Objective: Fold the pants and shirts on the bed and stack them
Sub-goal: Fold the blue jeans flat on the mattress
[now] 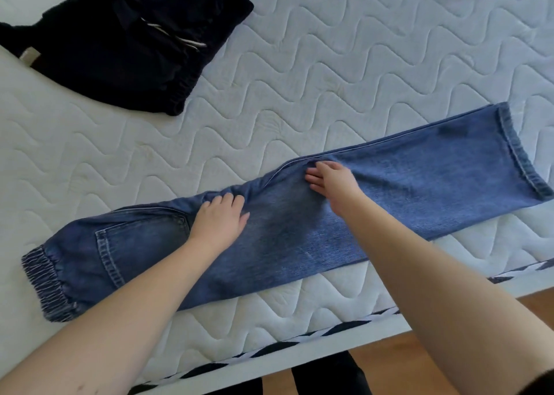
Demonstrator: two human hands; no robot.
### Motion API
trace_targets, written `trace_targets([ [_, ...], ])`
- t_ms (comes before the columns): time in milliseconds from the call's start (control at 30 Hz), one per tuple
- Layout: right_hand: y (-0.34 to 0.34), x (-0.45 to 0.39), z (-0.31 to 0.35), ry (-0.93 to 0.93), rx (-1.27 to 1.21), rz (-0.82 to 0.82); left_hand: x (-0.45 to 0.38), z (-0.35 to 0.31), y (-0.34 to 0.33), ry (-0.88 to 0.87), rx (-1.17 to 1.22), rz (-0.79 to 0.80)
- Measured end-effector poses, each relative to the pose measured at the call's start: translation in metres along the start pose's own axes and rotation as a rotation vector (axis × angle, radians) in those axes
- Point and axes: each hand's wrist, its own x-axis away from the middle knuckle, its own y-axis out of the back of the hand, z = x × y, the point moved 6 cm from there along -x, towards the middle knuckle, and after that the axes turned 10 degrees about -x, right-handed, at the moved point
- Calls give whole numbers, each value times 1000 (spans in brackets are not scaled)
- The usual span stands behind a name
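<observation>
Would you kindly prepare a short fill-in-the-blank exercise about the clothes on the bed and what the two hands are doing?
1. Both hands lie flat on the ______ jeans.
2. The jeans' elastic waistband lies toward the person's ______ side.
3. The left hand lies just beside the back ______ of the jeans.
4. A folded ______ garment with a white drawstring lies on the mattress, beyond the jeans; the right hand does not touch it.

Missing words: blue; left; pocket; black
</observation>
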Motion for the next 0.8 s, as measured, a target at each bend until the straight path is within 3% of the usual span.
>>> trace_targets([
  [200,104,1,35,127,202,-137,-16,-6,-9,-8,1,132],
  [467,210,20,55,207,335,-342,-12,-11,-10,7,-76,183],
  [667,245,31,57,237,412,-430,-6,-8,-16,17,-40,204],
  [800,241,36,54,239,532,-399,-6,9,-26,26,205,332],
])
